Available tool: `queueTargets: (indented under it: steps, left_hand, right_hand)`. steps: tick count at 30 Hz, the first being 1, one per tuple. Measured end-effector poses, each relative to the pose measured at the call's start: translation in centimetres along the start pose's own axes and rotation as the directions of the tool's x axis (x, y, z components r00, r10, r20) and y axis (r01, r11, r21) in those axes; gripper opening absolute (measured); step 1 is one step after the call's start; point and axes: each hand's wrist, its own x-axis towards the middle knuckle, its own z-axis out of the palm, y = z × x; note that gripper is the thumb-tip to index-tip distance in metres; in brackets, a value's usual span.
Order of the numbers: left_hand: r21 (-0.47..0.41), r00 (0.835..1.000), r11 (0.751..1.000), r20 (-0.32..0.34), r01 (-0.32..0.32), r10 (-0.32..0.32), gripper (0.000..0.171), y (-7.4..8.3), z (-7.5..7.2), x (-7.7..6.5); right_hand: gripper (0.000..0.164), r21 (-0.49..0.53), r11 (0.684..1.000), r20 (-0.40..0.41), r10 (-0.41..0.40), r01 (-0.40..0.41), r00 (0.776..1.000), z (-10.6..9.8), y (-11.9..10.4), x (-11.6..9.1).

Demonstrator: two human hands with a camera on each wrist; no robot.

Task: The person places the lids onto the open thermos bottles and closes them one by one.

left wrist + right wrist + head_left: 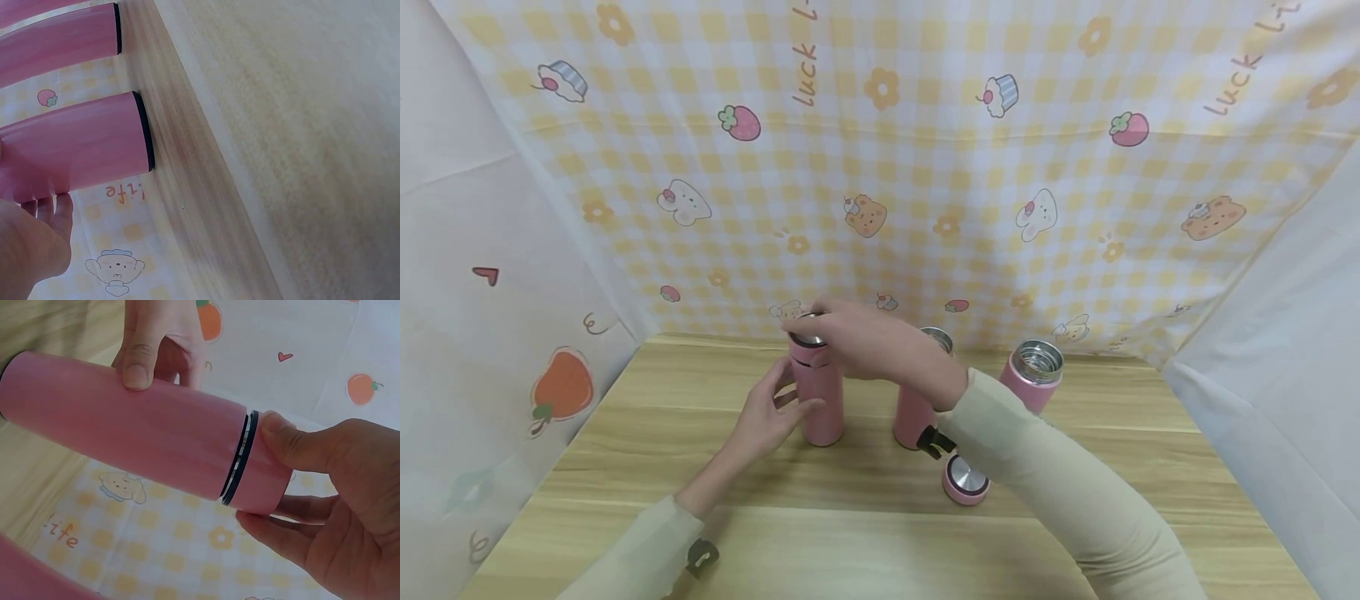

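A pink thermos bottle (822,408) stands upright on the wooden table, left of the middle. My left hand (767,419) holds its body from the left, thumb on the near side and fingers behind. On top, my right hand (880,340) grips the pink lid (270,472) between thumb and fingers. In the right wrist view a narrow gap with a strip of bare metal shows between the lid's dark ring and the bottle body. The left wrist view shows the bottle's black base (145,132) resting on the table.
Two more pink bottles stand to the right: a middle one (913,414), partly behind my right arm, and a right one (1036,371) with its steel mouth uncovered. A loose pink lid (964,492) lies in front of them. A patterned cloth (880,150) hangs behind the table.
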Motion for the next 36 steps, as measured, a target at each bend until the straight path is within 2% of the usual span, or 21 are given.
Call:
queueTargets:
  steps: [6, 9, 17, 21, 25, 28, 30, 32, 36]
  left_hand:
    - [-0.005, 1.0, 1.0, 0.003, 0.01, -0.01, 0.068, 0.0, 0.0, 0.0]
    - [-0.005, 1.0, 1.0, 0.005, 0.01, -0.01, 0.069, 0.1, 0.0, 0.0]
    - [-0.003, 1.0, 1.0, 0.008, -0.004, 0.004, 0.071, 0.1, -0.1, 0.0]
    - [0.0, 1.0, 1.0, 0.005, -0.009, 0.009, 0.071, 0.2, -0.1, 0.0]
    - [0.005, 1.0, 1.0, 0.01, -0.023, 0.023, 0.071, 0.1, -0.1, 0.1]
    - [0.004, 1.0, 1.0, 0.011, -0.029, 0.029, 0.069, 0.1, 0.0, 0.1]
    - [0.005, 1.0, 1.0, 0.009, -0.029, 0.029, 0.069, 0.2, 0.0, 0.1]
    - [0.008, 1.0, 1.0, 0.009, -0.028, 0.028, 0.068, 0.2, 0.0, 0.0]
    - [0.007, 1.0, 1.0, 0.012, -0.026, 0.026, 0.068, 0.1, 0.0, 0.0]
  right_hand:
    - [0.039, -0.092, 0.996, -0.015, 0.019, -0.02, 1.0, -0.1, -0.6, 0.1]
    - [0.032, -0.1, 0.994, -0.027, 0.035, -0.037, 0.999, 0.1, -0.8, 0.1]
    - [0.039, -0.11, 0.992, -0.083, 0.045, -0.054, 0.996, 0.9, -0.8, -0.3]
    - [0.045, -0.1, 0.995, -0.097, -0.001, -0.008, 0.995, 1.4, -0.1, -0.5]
    - [0.054, -0.001, 0.996, -0.098, -0.09, 0.09, 0.991, 1.5, 1.1, -0.5]
    - [0.055, 0.085, 0.978, -0.114, -0.18, 0.19, 0.977, 1.4, 1.9, -0.5]
    - [0.053, 0.109, 0.967, -0.113, -0.22, 0.232, 0.969, 1.3, 2.2, -0.6]
    - [0.053, 0.121, 0.963, -0.098, -0.229, 0.24, 0.968, 1.3, 2.3, -0.6]
    - [0.052, 0.127, 0.974, -0.052, -0.181, 0.186, 0.982, 1.2, 2.1, -0.6]
